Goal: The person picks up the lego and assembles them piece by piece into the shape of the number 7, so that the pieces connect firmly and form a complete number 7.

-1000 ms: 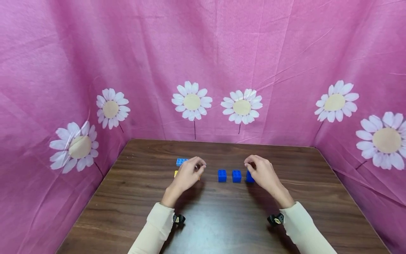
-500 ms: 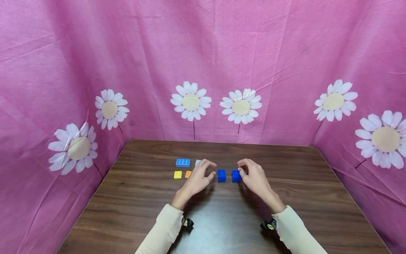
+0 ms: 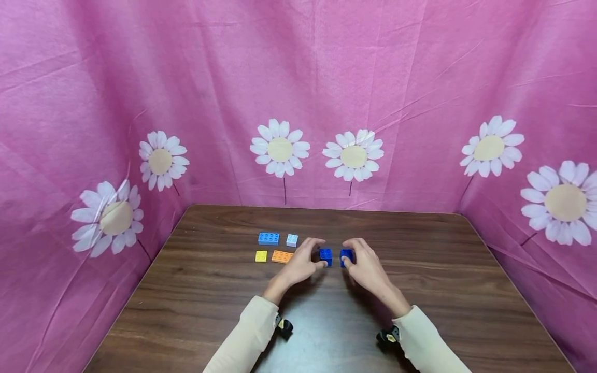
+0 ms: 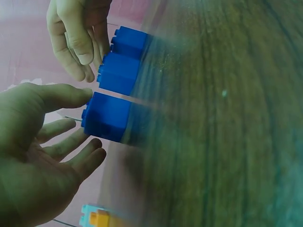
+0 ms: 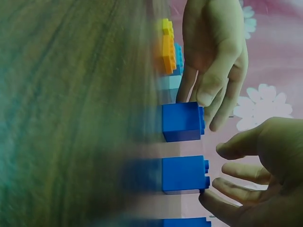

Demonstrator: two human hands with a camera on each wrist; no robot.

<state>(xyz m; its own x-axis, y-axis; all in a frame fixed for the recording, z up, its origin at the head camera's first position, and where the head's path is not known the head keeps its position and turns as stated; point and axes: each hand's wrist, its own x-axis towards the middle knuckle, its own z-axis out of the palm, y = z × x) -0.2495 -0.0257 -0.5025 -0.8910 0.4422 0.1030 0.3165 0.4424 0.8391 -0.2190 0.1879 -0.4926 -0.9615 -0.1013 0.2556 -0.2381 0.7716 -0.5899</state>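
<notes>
Two square dark-blue toy bricks, a left one [image 3: 325, 255] and a middle one [image 3: 345, 254], stand studs up side by side on the table in the head view. My left hand [image 3: 300, 264] has thumb and fingers spread at the left brick, the thumb tip right at its studded edge in the left wrist view. Fingers of my right hand [image 3: 368, 267] reach around the middle brick; the right wrist view has the thumb held off it. A third blue brick [image 5: 187, 222] is hidden behind the right hand in the head view but shows at the right wrist view's bottom edge.
Left of the left hand lie a yellow brick [image 3: 261, 256], an orange brick [image 3: 281, 257], a long blue brick [image 3: 268, 238] and a pale blue brick [image 3: 292, 240]. A pink curtain [image 3: 317, 93] with daisies surrounds the back and sides of the wooden table [image 3: 420, 233].
My left hand has moved right, from over the orange and pale blue bricks to the left blue brick. My right hand has moved left from the third blue brick to the middle one.
</notes>
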